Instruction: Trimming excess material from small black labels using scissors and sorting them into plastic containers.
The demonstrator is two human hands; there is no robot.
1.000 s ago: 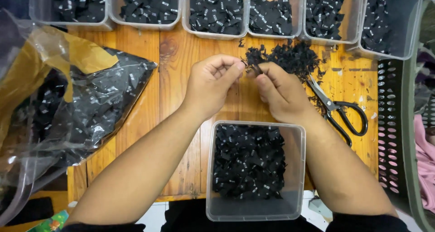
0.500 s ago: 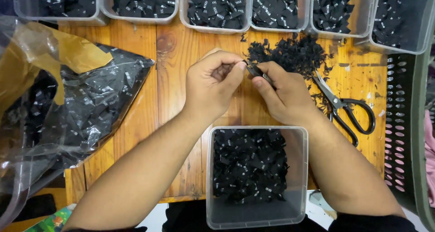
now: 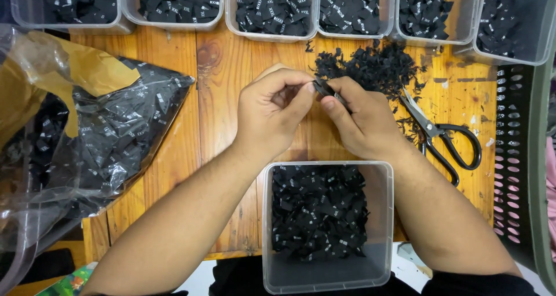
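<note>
Pinching black label [image 3: 324, 89] between hands, long axis left-right

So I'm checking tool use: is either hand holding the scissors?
No: the scissors lie on the table, while both hands pinch a small black label.

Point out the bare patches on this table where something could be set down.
Bare wood lies between the plastic bag of labels and the left hand. A narrow strip runs right of the scissors. Crowded: the row of tubs along the far edge, the scrap pile, and the near tub.
</note>
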